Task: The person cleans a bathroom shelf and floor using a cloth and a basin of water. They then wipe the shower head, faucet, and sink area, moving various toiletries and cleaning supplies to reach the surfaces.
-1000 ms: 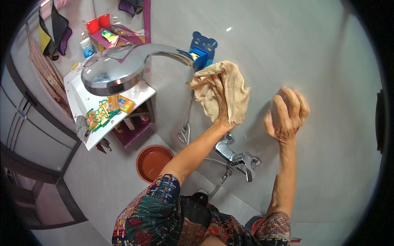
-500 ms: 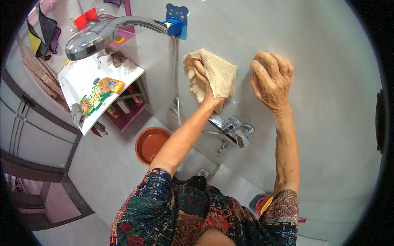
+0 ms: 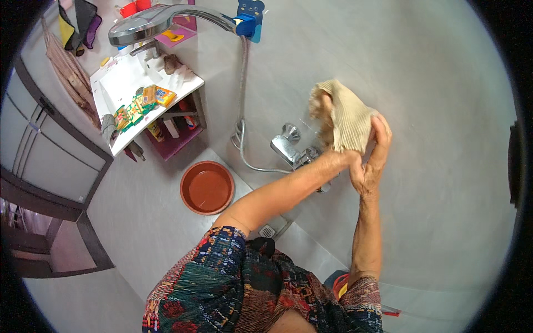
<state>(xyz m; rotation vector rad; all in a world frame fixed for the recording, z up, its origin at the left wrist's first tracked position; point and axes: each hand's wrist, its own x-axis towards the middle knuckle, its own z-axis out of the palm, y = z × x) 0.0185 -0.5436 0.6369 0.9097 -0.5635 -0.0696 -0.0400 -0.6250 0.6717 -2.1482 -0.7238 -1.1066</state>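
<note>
A beige ribbed cloth [image 3: 348, 119] is draped over my left hand [image 3: 327, 104], close to the grey wall. Only some blurred fingers show at its left side, and the rest of that hand is hidden under the fabric, which it holds. My right hand [image 3: 375, 158] is at the cloth's right edge beside my left wrist, its fingers bent round that edge and its thumb low. Below the cloth, the chrome mixer tap [image 3: 294, 152] on the wall is partly covered by my left forearm.
A chrome shower head [image 3: 141, 30] hangs from a blue bear-shaped holder [image 3: 248, 23], its hose [image 3: 242, 94] running down the wall. At the left stands a white washbasin [image 3: 114, 86] with packets on it. A brown basin [image 3: 207, 187] sits on the floor.
My left hand has moved right with the cloth. My right hand, apart from it before, has come in to the cloth's right edge. The view has shifted, showing more of the tap.
</note>
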